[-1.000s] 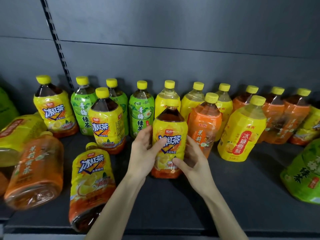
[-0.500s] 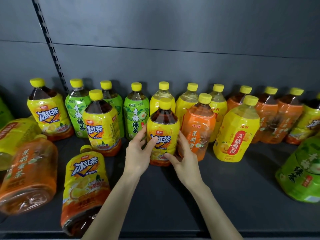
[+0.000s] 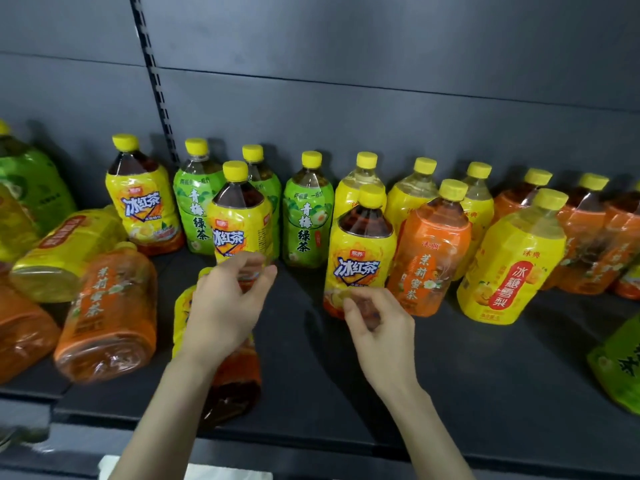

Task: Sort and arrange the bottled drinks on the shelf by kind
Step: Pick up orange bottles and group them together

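Note:
An iced black tea bottle [image 3: 360, 258] with a yellow label and yellow cap stands upright on the dark shelf [image 3: 450, 375], in front of the back row. My right hand [image 3: 377, 327] hovers just in front of its base, fingers loosely curled, holding nothing. My left hand [image 3: 225, 306] is off to the left, fingers apart and empty, above a lying iced black tea bottle [image 3: 232, 382] that it partly hides. Two more iced black tea bottles [image 3: 239, 230] [image 3: 142, 206] stand at the left.
Green tea bottles [image 3: 306, 220] stand in the back row, with pale yellow pear drink bottles [image 3: 509, 265] and orange jasmine tea bottles [image 3: 429, 254] to the right. Several bottles lie on their sides at the left [image 3: 107, 313] and one green at the far right [image 3: 620, 365].
Both hands have let go of the iced black tea bottle, which now stands on its own. The left hand has drawn back to the left; the view has shifted left.

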